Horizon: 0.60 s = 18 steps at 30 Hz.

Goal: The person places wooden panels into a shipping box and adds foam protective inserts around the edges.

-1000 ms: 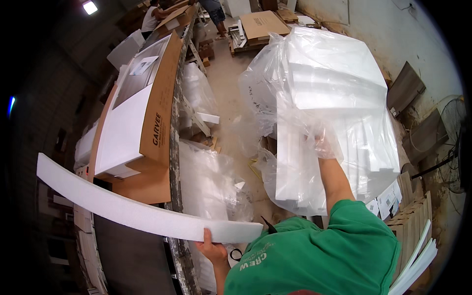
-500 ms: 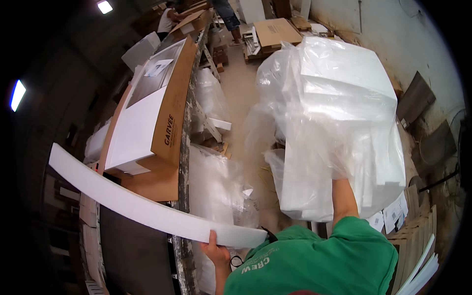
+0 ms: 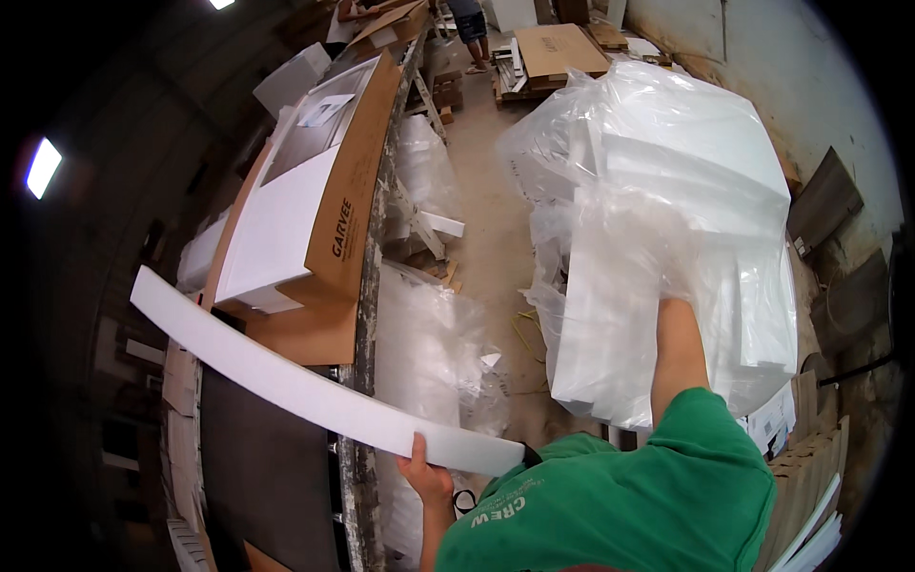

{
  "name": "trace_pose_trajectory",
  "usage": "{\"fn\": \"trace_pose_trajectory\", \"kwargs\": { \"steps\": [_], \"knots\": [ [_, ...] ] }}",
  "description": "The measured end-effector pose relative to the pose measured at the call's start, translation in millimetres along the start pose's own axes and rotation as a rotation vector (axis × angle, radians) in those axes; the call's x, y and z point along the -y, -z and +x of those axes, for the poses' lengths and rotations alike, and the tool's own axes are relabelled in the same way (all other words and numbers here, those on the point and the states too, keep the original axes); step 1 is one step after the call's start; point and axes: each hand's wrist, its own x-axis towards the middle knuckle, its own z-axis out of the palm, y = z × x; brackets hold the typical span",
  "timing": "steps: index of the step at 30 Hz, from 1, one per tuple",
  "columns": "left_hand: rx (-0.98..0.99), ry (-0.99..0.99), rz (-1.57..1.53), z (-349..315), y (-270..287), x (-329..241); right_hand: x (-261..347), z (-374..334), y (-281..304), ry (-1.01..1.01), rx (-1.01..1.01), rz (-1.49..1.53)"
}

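Observation:
A long white foam strip (image 3: pixel 286 386) stretches from beside my body out over the workbench at the left. My left hand (image 3: pixel 426 469) is closed around its near end, with the thumb on top. At the right stands a big clear plastic bag (image 3: pixel 629 219) packed with white foam sheets (image 3: pixel 686 167). Through the bag's opening my right forearm reaches in; my right hand (image 3: pixel 660 253) is covered by crumpled film, and its fingers cannot be made out.
An open cardboard box (image 3: pixel 367 181) with white panels lies on the long workbench (image 3: pixel 262 458). Under the bench edge are bundles of clear wrap (image 3: pixel 419 334). Flat cardboard (image 3: pixel 558 50) is stacked at the back, where two people work. Boards (image 3: pixel 843 195) lean on the right wall.
My right arm has reached farther into the bag, and the film around it has shifted. The foam strip stays in my left hand; the whole view has shifted slightly.

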Motion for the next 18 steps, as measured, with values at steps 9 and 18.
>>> {"fn": "trace_pose_trajectory", "kwargs": {
  "steps": [9,18],
  "knots": [
    [0.095,0.138,-0.053,19,-31,23,10,-17,2,0.031,-0.062,0.146],
    [0.065,0.148,-0.05,12,-26,23,22,4,12,0.098,-0.211,0.293]
  ]
}}
